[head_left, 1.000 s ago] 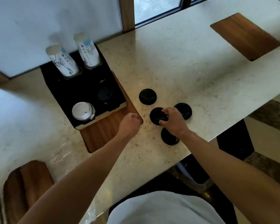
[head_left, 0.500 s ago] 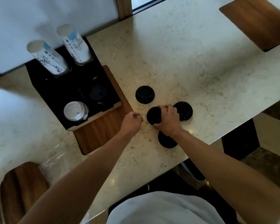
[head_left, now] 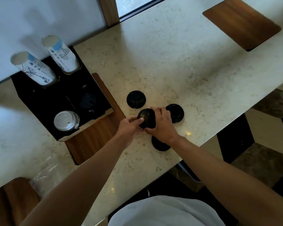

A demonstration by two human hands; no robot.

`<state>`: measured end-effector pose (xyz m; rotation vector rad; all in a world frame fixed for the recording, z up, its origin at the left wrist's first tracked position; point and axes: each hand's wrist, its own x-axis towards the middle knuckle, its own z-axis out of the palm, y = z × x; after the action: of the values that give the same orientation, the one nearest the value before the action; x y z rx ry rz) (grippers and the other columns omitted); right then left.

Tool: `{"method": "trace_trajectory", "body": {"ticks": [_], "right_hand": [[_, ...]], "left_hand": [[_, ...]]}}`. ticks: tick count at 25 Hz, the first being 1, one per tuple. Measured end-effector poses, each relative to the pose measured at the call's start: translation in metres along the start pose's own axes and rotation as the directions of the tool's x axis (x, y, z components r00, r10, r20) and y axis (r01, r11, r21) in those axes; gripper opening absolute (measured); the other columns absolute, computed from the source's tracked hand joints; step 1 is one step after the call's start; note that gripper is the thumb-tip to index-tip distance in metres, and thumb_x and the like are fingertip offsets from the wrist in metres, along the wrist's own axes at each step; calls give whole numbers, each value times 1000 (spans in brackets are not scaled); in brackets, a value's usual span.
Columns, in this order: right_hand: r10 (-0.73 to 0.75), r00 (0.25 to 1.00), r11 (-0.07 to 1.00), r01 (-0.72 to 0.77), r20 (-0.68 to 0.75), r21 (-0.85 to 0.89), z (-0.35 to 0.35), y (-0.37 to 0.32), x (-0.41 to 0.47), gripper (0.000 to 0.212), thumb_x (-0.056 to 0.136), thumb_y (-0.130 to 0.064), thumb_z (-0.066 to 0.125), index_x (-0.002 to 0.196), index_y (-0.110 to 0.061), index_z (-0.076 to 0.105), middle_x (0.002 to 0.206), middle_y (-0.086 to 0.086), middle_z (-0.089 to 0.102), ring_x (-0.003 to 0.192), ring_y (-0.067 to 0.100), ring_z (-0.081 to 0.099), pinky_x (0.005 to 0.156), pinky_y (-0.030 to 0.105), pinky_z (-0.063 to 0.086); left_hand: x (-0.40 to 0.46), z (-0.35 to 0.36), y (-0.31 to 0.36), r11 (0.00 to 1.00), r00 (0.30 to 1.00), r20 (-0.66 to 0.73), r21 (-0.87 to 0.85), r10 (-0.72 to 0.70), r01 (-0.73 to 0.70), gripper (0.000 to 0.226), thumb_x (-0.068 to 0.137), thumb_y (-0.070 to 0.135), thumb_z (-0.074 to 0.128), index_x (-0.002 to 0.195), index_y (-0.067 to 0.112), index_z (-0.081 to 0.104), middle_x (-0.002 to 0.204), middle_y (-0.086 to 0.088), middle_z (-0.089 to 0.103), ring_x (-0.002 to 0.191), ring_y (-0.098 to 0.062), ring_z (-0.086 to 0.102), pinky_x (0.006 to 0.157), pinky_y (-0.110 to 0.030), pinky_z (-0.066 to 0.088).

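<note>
The black lid (head_left: 146,117) is held just above the table (head_left: 178,66), between the two hands at the near edge; whether it is one lid or a few nested together cannot be told. The left grip (head_left: 129,126) pinches its left rim, thumb on top, and the right grip (head_left: 162,126) curls round its right side, so both are closed on the lid. Three more black lids lie flat on the table around it: one (head_left: 136,99) just beyond, one (head_left: 176,113) to the right and partly behind the right fingers, one (head_left: 160,144) nearer, half hidden under the right wrist. To the left stands a black holder (head_left: 39,98) with a stack of white lids (head_left: 65,120) in its near compartment and dark lids (head_left: 88,101) in the one beside it. At its far side are two stacks of paper cups (head_left: 33,69) (head_left: 62,55), upside down, white with blue print; the writing on them is too small to read. The holder sits partly on a wood panel (head_left: 95,137) set in the table; a second panel (head_left: 242,23) lies far right.
</note>
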<state>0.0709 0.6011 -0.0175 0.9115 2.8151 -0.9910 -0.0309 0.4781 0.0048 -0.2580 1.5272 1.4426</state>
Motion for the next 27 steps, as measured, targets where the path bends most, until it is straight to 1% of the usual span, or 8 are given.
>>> {"method": "trace_trajectory", "body": {"ticks": [3,7,11,14,18,22,25,27], "right_hand": [[17,1000,999,-17,12,28,-6,10,-5,95,70,-40,84,150,-20,35,137,8,42,123,28,39,110,41,40],[34,995,997,-40,89,68,-22,31,-4,103,71,-39,87,155,-20,30,144,8,39,132,28,34,113,41,33],[64,997,997,-62,53,-46,-38,59,6,95,74,-29,82,155,-20,32,143,10,38,131,33,35,114,42,33],[126,992,975,-127,-16,-182,-45,75,15,85,76,-31,81,149,-20,40,144,10,38,130,32,36,111,45,38],[185,983,961,-180,2,-210,-43,85,22,85,75,-40,82,147,-21,42,144,10,38,131,32,36,109,45,36],[160,987,981,-161,-14,-113,-43,80,20,88,74,-37,83,149,-21,40,141,10,42,128,31,38,108,44,40],[80,997,992,-80,6,100,-46,63,16,95,73,-32,85,153,-22,33,144,7,40,130,27,37,106,33,37],[1,997,968,-21,80,251,-48,45,13,99,72,-30,86,154,-25,30,144,5,39,131,23,41,107,32,41]], "left_hand": [[2,4,-4,1000,1000,16,22,-8,7,32,97,1,63,128,-5,59,121,-26,69,105,-36,73,90,-49,60],[4,9,-5,999,999,14,-15,-33,33,38,96,0,64,132,-6,55,120,-25,70,102,-35,74,83,-45,63],[6,10,-7,997,998,-13,-51,-57,57,38,96,0,63,133,-6,55,124,-23,69,111,-36,70,99,-52,55],[5,8,-7,995,998,-16,-73,-66,65,36,97,0,63,132,-5,56,123,-23,70,111,-35,71,98,-51,56],[3,6,-5,995,997,-34,-70,-76,73,29,97,0,62,126,-3,60,118,-21,72,108,-34,72,92,-48,59],[-2,3,-2,995,996,-62,-79,-71,67,28,97,-1,63,125,-3,60,118,-22,72,107,-35,72,86,-47,61],[-8,-1,0,997,995,-87,-65,-49,44,27,96,0,64,123,-5,61,115,-22,72,101,-32,73,71,-39,63],[-14,-5,3,998,995,-94,-64,-35,29,26,97,0,63,122,-5,61,117,-23,71,102,-32,73,65,-35,63]]}}
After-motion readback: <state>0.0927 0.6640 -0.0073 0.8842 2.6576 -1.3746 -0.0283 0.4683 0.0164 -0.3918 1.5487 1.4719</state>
